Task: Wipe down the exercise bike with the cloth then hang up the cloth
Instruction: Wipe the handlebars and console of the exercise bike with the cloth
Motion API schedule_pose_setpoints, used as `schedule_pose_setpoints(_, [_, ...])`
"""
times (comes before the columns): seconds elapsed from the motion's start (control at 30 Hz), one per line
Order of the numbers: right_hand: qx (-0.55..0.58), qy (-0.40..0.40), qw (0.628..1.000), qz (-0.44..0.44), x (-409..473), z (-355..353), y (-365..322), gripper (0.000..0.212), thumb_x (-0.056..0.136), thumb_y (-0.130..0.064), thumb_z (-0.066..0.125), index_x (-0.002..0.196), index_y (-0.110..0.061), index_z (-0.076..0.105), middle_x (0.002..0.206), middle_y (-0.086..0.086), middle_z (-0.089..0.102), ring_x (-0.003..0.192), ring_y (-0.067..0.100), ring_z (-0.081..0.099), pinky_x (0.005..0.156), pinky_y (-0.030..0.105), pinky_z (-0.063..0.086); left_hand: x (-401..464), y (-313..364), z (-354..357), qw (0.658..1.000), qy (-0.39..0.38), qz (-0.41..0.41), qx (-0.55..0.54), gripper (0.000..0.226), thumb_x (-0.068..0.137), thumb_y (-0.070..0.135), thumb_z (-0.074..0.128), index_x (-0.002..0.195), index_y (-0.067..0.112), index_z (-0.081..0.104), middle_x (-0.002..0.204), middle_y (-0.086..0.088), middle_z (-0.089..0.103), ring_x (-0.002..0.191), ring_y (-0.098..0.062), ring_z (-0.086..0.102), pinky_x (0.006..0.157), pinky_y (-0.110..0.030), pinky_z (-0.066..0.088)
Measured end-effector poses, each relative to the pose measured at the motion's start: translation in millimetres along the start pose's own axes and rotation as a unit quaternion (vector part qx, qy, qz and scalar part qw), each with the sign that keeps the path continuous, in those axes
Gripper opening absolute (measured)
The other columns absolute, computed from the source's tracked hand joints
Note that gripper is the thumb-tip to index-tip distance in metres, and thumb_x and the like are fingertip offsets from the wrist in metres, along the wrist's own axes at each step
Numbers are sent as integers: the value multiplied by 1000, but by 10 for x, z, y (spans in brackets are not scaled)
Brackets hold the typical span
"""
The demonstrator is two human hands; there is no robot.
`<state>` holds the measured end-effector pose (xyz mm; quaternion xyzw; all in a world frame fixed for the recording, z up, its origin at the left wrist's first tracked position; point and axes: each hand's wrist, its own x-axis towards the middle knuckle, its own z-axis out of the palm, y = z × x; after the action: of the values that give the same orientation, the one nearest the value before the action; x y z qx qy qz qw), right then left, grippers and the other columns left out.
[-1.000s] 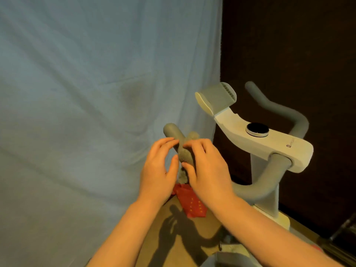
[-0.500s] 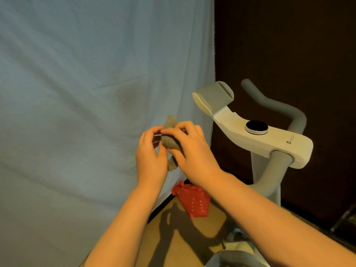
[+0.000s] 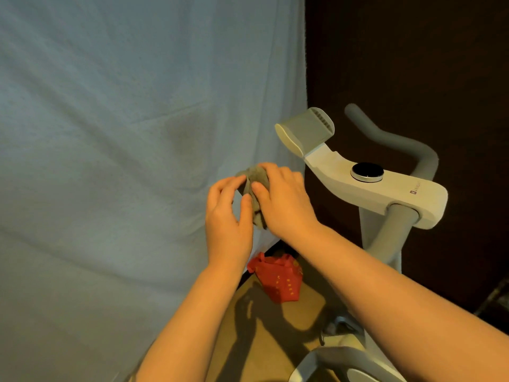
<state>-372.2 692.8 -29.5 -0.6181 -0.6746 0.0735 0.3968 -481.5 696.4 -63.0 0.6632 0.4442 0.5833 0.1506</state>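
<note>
Cloth: grey-green cloth (image 3: pixel 256 188), bunched up, held in the air between both hands, in front of the pale blue hanging sheet (image 3: pixel 110 133) and left of the bike console. A loose end droops below the fingers.
Right hand: right hand (image 3: pixel 286 199) curled over the top and right side of the cloth, fingers wrapped round it, thumb tip pressed on its front.
Left hand: left hand (image 3: pixel 228 213) at the cloth's left edge, fingers bent with tips touching the fabric, thumb lying against the hanging part. Whether it truly pinches the cloth cannot be told for certain; it looks like a light hold.
Exercise bike: white exercise bike (image 3: pixel 385 194) to the right of the hands, apart from them. Grey handlebar (image 3: pixel 399 139) curves up behind the console; a second grey bar runs down from under the console.
Console: round black dial (image 3: pixel 367 171) with a metal ring on the white console top; grey tilted device holder (image 3: pixel 305 130) at its front end.
Floor: tan floor (image 3: pixel 275 340), arm shadows across it.
Red bag: small red bag (image 3: pixel 278 279) with yellow dots on the floor below the hands, at the foot of the sheet.
Background: dark wall (image 3: pixel 413 51) behind the bike.
</note>
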Motion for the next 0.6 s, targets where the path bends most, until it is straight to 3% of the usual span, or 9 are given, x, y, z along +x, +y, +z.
schedule_pose_setpoints(0.07, [37, -6, 999, 10, -23, 28, -65, 33, 101, -25, 40, 133, -16, 42, 124, 8, 46, 114, 26, 44, 90, 35, 40, -32, 10, 33, 1000, 2, -2, 7, 31, 95, 6, 53, 125, 13, 60, 128, -1, 49, 120, -10, 48, 99, -15, 39])
schedule_pose_setpoints(0.17, [-33, -4, 999, -28, -444, -71, 79, 38, 99, -23, 44, 136, -19, 38, 125, 3, 41, 106, 21, 49, 81, 35, 46, -126, -19, 8, 999, -37, 6, 21, 35, 95, 6, 54, 127, 16, 57, 137, 3, 40, 129, -8, 40, 102, -6, 31])
schedule_pose_setpoints(0.27, [-68, 6, 998, -1, -622, -193, 243, 38, 97, -25, 47, 134, -21, 41, 120, 0, 42, 103, 17, 49, 74, 28, 40, -270, -58, 36, 996, -66, 30, 47, 36, 95, 11, 57, 130, 20, 55, 149, 2, 31, 137, -7, 30, 103, -2, 22])
schedule_pose_setpoints(0.33, [-66, 37, 997, 24, -603, -133, 174, 35, 95, -23, 50, 130, -20, 46, 119, 1, 44, 102, 19, 50, 72, 27, 39, -381, -55, 113, 993, -81, 48, 66, 36, 96, 12, 55, 131, 20, 54, 152, 3, 28, 139, -8, 24, 108, -7, 19])
schedule_pose_setpoints(0.47, [-100, 42, 994, -33, -855, -141, 180, 37, 87, -20, 63, 124, -17, 55, 113, 3, 50, 97, 19, 51, 74, 30, 45, -526, -43, 161, 993, -95, 48, 42, 29, 98, 15, 48, 125, 20, 55, 150, 9, 36, 144, -5, 19, 117, -36, 24])
schedule_pose_setpoints(0.6, [-89, 64, 994, 13, -1013, -333, 395, 39, 88, -26, 62, 126, -19, 56, 115, -2, 50, 102, 13, 48, 84, 28, 45, -521, -5, 174, 984, -130, 102, 66, 23, 98, 25, 46, 113, 26, 64, 141, 9, 50, 144, -8, 23, 117, -48, 21])
